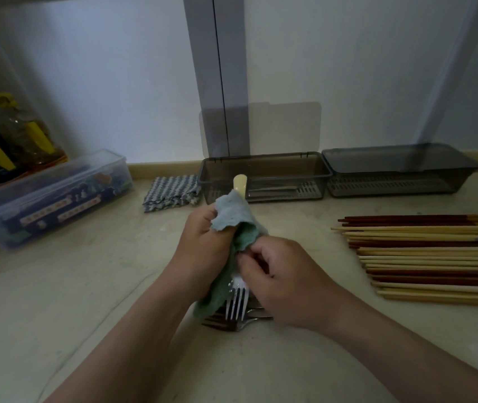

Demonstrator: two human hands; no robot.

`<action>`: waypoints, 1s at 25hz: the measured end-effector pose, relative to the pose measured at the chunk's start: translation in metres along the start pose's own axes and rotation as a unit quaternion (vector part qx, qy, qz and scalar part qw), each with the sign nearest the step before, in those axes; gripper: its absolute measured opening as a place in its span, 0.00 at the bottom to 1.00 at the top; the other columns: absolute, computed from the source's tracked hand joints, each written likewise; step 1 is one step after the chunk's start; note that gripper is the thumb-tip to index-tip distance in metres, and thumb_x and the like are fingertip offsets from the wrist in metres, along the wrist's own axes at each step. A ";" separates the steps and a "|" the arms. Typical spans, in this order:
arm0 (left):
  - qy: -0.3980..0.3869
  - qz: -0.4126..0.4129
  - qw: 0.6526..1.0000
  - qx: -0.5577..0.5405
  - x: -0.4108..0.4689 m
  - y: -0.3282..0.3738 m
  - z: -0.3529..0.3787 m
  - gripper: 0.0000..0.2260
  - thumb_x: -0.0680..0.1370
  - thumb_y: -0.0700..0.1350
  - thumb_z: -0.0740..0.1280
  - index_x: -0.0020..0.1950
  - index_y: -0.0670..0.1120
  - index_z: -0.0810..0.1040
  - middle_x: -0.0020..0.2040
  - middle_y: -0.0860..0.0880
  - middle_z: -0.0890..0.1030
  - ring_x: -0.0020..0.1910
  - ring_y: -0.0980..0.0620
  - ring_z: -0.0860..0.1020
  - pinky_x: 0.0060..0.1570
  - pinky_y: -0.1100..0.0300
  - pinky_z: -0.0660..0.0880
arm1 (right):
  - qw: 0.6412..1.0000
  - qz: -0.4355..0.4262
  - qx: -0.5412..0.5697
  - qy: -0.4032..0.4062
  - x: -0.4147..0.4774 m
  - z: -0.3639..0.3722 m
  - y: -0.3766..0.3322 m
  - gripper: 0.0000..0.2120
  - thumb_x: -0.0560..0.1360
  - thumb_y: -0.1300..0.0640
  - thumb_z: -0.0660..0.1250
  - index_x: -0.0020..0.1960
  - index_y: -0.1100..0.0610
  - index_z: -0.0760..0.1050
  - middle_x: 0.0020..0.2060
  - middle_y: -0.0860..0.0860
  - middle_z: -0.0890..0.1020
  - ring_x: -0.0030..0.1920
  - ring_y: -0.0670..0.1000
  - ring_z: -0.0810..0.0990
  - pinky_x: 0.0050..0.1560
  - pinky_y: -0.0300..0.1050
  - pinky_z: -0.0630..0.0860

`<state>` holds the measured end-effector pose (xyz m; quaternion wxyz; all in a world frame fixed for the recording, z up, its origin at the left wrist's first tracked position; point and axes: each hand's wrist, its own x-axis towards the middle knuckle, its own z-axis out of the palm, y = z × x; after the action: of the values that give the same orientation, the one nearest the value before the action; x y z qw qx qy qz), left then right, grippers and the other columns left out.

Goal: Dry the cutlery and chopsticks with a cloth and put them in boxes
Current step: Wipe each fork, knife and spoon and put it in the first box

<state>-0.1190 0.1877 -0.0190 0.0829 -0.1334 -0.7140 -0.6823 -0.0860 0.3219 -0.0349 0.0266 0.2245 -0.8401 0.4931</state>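
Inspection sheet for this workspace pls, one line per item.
Surface: pale counter, glossy.
Job's things: fork wrapped in green cloth; cutlery pile beneath; chopsticks in a row at right; open grey box and closed grey box at the back.
Clutter: clear storage box, striped cloth, bottles.
Grippers: left hand grips the green cloth; right hand pinches the fork.
Cables: thin white cord, left.
Surroundings: pale wall, grey frame.
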 end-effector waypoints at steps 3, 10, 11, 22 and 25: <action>-0.030 0.032 0.998 0.040 0.000 -0.003 0.000 0.10 0.73 0.43 0.62 0.35 0.50 0.79 0.31 0.54 0.80 0.33 0.58 0.77 0.35 0.66 0.75 | 0.999 0.011 0.016 0.039 0.004 -0.007 0.005 0.09 0.80 0.59 0.64 0.41 0.56 0.76 0.28 0.47 0.76 0.27 0.44 0.72 0.29 0.47 0.68; -0.165 -0.010 0.985 0.055 -0.005 0.004 -0.004 0.12 0.77 0.38 0.62 0.36 0.44 0.79 0.33 0.48 0.81 0.32 0.56 0.79 0.36 0.61 0.76 | 0.975 0.083 0.167 0.119 0.012 -0.044 0.002 0.11 0.80 0.58 0.64 0.40 0.60 0.78 0.28 0.51 0.77 0.25 0.46 0.73 0.22 0.34 0.67; -0.197 -0.014 0.978 0.064 -0.007 0.007 -0.003 0.13 0.79 0.37 0.61 0.35 0.45 0.78 0.32 0.51 0.81 0.32 0.58 0.79 0.37 0.65 0.75 | 0.973 0.090 0.174 0.122 0.013 -0.046 0.003 0.12 0.81 0.57 0.64 0.40 0.59 0.77 0.28 0.52 0.77 0.25 0.48 0.72 0.22 0.34 0.67; -0.295 -0.084 0.946 0.101 -0.011 0.010 -0.002 0.18 0.78 0.31 0.60 0.31 0.46 0.75 0.27 0.55 0.77 0.28 0.60 0.74 0.32 0.69 0.71 | 0.930 0.085 0.248 0.259 0.020 -0.057 0.011 0.11 0.81 0.60 0.63 0.42 0.65 0.75 0.28 0.55 0.76 0.27 0.51 0.72 0.22 0.39 0.64; -0.293 -0.108 0.947 0.082 -0.009 0.008 -0.003 0.20 0.75 0.31 0.61 0.28 0.49 0.75 0.25 0.53 0.75 0.25 0.57 0.72 0.29 0.66 0.70 | 0.927 0.063 0.219 0.299 0.022 -0.059 0.013 0.12 0.82 0.60 0.63 0.40 0.61 0.75 0.25 0.51 0.76 0.26 0.50 0.72 0.22 0.39 0.65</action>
<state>-0.1080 0.1844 -0.0142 -0.1930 -0.2423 -0.7705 -0.5571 -0.1215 0.3689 -0.0097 0.1959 0.0137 -0.6765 0.7098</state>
